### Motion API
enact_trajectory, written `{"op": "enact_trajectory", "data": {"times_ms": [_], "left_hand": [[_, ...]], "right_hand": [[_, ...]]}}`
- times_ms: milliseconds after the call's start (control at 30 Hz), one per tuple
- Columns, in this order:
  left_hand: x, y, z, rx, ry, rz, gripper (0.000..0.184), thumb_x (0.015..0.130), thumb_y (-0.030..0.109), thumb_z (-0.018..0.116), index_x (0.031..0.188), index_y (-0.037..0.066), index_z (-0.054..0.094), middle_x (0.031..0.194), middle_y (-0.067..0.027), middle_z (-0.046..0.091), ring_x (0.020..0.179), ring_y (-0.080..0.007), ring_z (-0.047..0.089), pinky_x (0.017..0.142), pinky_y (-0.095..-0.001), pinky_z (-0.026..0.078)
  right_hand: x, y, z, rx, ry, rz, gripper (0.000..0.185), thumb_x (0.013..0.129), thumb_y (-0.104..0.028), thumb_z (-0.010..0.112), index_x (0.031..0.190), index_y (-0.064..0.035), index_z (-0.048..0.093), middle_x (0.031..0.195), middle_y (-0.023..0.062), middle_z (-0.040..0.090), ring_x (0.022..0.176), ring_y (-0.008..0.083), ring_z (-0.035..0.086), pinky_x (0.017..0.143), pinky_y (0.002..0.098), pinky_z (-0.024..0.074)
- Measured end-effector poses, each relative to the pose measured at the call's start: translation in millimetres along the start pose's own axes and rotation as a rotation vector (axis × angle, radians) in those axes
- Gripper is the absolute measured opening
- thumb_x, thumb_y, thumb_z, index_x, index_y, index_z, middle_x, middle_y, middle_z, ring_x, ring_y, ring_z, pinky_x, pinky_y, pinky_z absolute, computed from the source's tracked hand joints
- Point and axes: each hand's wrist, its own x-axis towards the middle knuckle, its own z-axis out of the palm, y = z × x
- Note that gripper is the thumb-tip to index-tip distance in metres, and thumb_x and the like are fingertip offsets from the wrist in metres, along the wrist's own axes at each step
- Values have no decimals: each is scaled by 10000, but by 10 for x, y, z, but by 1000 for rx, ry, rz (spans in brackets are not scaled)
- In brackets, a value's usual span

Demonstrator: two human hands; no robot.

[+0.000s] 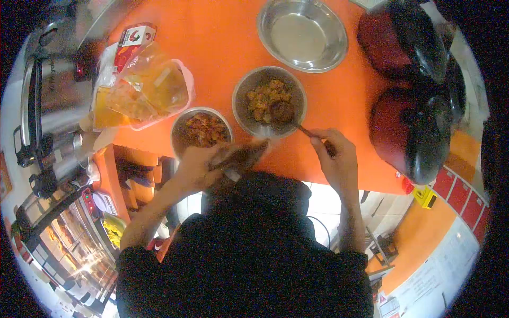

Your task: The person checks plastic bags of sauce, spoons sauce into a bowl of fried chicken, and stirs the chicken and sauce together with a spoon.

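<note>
My right hand is closed around the thin handle of a dark spoon. The spoon's round head is over a steel bowl with browned, seasoned chunks of food in it; whether it touches them I cannot tell. Below and left of that bowl, my left hand grips a dark, blurred pouch with a pale lower edge; its contents are unclear. Next to the left hand, a smaller steel bowl contains reddish-brown pieces.
On the orange table, a large steel basin stands at the back. A pink-rimmed plastic tub with clear wrapping and a red-white packet lie left. Dark, shiny lidded containers line the right edge.
</note>
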Motion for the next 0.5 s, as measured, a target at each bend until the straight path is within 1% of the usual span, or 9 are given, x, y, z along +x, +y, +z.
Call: {"op": "enact_trajectory", "data": {"times_ms": [33, 100, 133, 233, 267, 333, 367, 467, 500], "left_hand": [[-49, -44, -9, -28, 75, 9, 355, 842, 293, 559, 1123, 75, 573, 810, -200, 637, 766, -373, 631, 698, -424, 502], [-146, -136, -2, -86, 226, 24, 341, 840, 253, 554, 1127, 70, 581, 814, -184, 649, 754, -341, 648, 693, -400, 510], [-187, -138, -3, -121, 293, -18, 325, 842, 249, 556, 1107, 63, 591, 813, -179, 652, 750, -323, 652, 689, -389, 508], [-314, -111, -28, -177, 499, -182, 282, 853, 235, 560, 1042, 32, 616, 812, -169, 662, 737, -255, 653, 682, -357, 502], [-366, -110, -30, -166, 571, -263, 271, 861, 229, 561, 1016, 16, 621, 814, -169, 665, 733, -224, 646, 681, -346, 498], [-435, -247, 37, -276, 723, -327, 282, 864, 224, 573, 1018, -10, 606, 798, -170, 662, 732, -199, 635, 684, -338, 494], [-457, -217, 2, -252, 783, -241, 285, 872, 178, 581, 1064, -32, 573, 891, -146, 662, 818, -176, 614, 744, -318, 480], [-470, -170, 33, -319, 1055, -166, 303, 884, 133, 569, 1131, -38, 531, 1016, -121, 634, 926, -191, 590, 828, -311, 455], [-482, -212, 42, -356, 1081, -148, 311, 896, 106, 551, 1168, -36, 503, 1096, -113, 601, 985, -196, 566, 880, -315, 433]], "right_hand": [[12, 2, 1, -36, 36, -20, 117, 858, -76, 591, 939, -15, 649, 718, 46, 546, 610, 95, 470, 549, 226, 383], [72, -33, 19, -118, 86, -71, 135, 853, -114, 582, 946, -44, 650, 754, 100, 577, 631, 210, 545, 568, 306, 437], [105, -50, 31, -159, 110, -97, 145, 850, -133, 578, 949, -58, 651, 773, 128, 592, 642, 267, 583, 578, 346, 464], [207, 11, 136, -272, 179, -236, 157, 847, -121, 563, 967, -72, 652, 829, 131, 603, 680, 310, 593, 600, 389, 475], [206, -8, 153, -320, 178, -245, 161, 846, -121, 561, 971, -76, 652, 844, 132, 603, 696, 315, 595, 609, 397, 476], [204, -57, 183, -416, 175, -262, 169, 845, -119, 556, 979, -84, 652, 874, 135, 603, 728, 325, 598, 628, 414, 479], [205, -89, 176, -415, 175, -266, 167, 844, -116, 557, 978, -86, 652, 876, 135, 604, 739, 322, 600, 632, 410, 480], [174, -171, 152, -381, 160, -270, 164, 841, -107, 560, 974, -90, 653, 882, 132, 606, 768, 315, 605, 642, 399, 485], [160, -180, 149, -350, 151, -269, 163, 840, -104, 561, 974, -92, 654, 884, 129, 608, 774, 313, 606, 645, 395, 486]]}}
